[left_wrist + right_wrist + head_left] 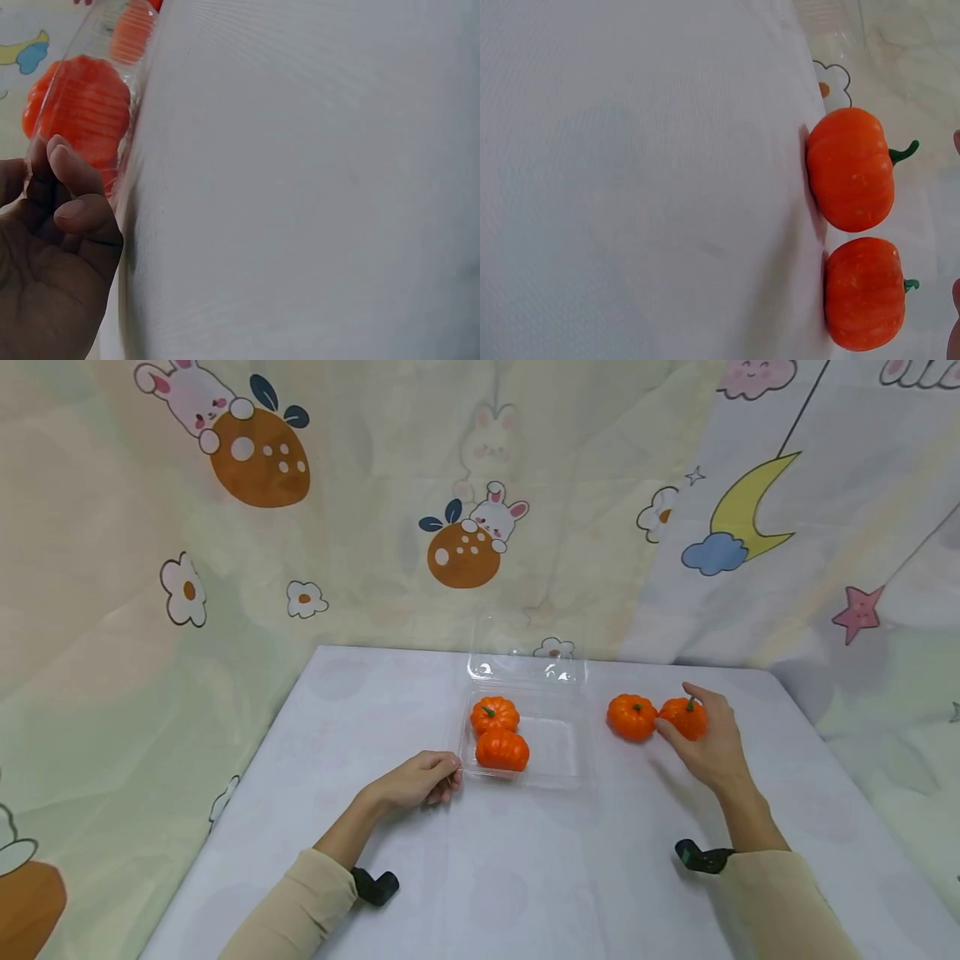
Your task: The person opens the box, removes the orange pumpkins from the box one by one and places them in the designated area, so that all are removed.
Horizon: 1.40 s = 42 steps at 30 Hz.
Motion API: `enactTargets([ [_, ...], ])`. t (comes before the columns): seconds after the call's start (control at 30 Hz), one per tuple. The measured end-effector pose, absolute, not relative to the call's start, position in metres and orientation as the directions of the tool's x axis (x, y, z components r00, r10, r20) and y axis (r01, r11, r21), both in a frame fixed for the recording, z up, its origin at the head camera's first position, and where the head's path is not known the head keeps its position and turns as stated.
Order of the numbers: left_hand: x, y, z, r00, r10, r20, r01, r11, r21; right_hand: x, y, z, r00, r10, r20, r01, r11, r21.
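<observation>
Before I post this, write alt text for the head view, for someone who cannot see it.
A person's right hand is spread over an orange pumpkin, next to another pumpkin, on a white table. The left hand is at the near left corner of an open clear plastic box containing two more pumpkins.

In head view you wear beige sleeves (292, 910) at seven and four o'clock, bent black wrist cameras (377, 887) just past them.

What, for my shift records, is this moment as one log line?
left hand: holds clear container corner; right hand: at rightmost pumpkin; inside container: two pumpkins; beside rightmost pumpkin: another pumpkin
</observation>
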<state>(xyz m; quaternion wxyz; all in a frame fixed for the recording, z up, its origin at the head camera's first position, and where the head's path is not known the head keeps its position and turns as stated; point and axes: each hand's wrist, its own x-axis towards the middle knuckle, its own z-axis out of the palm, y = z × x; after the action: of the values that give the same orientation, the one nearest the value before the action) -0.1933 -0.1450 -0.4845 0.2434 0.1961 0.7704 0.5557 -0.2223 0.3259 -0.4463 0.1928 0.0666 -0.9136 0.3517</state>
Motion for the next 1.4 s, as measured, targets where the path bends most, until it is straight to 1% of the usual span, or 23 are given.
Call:
enactTargets([
  [0.27,-0.192,-0.146,-0.484,-0.823,0.541,-0.171,-0.002,0.298,0.954,-0.224,0.301,-0.443,-0.901,-0.041,0.432,-0.323,0.730,-0.603],
  [0.53,-0.192,-0.145,-0.479,-0.820,0.548,-0.165,0.015,0.308,0.951,-0.222,0.286,-0.444,-0.890,-0.080,0.449,-0.374,0.693,-0.617],
  [0.73,-0.192,-0.145,-0.480,-0.817,0.553,-0.162,0.013,0.300,0.954,-0.222,0.273,-0.444,-0.890,-0.102,0.444,-0.379,0.706,-0.599],
  [0.93,-0.192,-0.145,-0.481,-0.815,0.556,-0.162,0.008,0.291,0.957,-0.224,0.261,-0.447,-0.879,-0.124,0.460,-0.411,0.687,-0.600],
  [1.17,-0.191,-0.144,-0.483,-0.815,0.556,-0.164,0.009,0.294,0.956,-0.221,0.243,-0.446,-0.886,-0.162,0.435,-0.428,0.650,-0.628],
  [1.4,-0.191,-0.145,-0.485,-0.814,0.558,-0.159,0.012,0.291,0.957,-0.220,0.224,-0.446,-0.878,-0.214,0.429,-0.462,0.617,-0.638],
])
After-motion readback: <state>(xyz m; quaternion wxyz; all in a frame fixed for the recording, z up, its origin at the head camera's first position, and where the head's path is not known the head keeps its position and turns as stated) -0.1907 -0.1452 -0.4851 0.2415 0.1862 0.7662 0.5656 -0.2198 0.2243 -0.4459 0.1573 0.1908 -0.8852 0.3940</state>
